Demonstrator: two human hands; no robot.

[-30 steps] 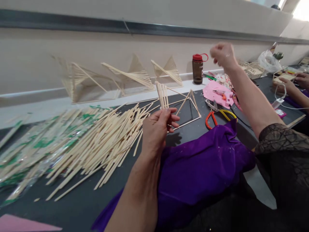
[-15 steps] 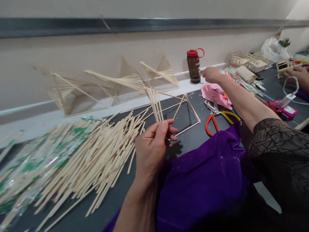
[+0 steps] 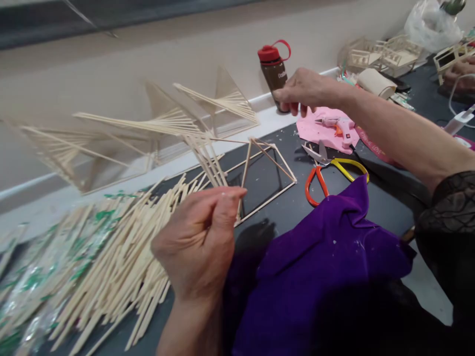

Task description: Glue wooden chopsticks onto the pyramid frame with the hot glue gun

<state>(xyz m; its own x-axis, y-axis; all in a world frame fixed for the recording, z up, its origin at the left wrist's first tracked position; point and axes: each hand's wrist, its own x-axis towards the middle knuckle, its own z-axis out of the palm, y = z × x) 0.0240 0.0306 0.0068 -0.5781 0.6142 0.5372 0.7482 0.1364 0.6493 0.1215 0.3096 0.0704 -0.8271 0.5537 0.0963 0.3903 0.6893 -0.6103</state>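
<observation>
My left hand [image 3: 202, 237] is closed in a pinch in front of a frame of thin wooden sticks [image 3: 265, 201]. Whatever its fingertips hold, if anything, is too small to make out. Fanned sticks [image 3: 208, 160] of that frame rise just behind the fingers. My right hand [image 3: 302, 89] hovers above a pink sheet [image 3: 306, 129], in front of a brown bottle with a red lid [image 3: 272, 74]. Its fingers are bent together and nothing nameable shows in them. On the pink sheet lies a pink glue gun [image 3: 339, 126].
Pliers with red and yellow handles [image 3: 322, 163] lie open near purple cloth [image 3: 319, 257]. Loose sticks [image 3: 129, 262] and bagged sticks [image 3: 48, 277] cover the left. Twisted stick models [image 3: 148, 123] lean along the wall. Another person's hand [image 3: 460, 74] is at far right.
My left hand has turned and come nearer to me, its fingers drawn together. My right hand has shifted left across the bottle, uncovering the glue gun. The view has tilted.
</observation>
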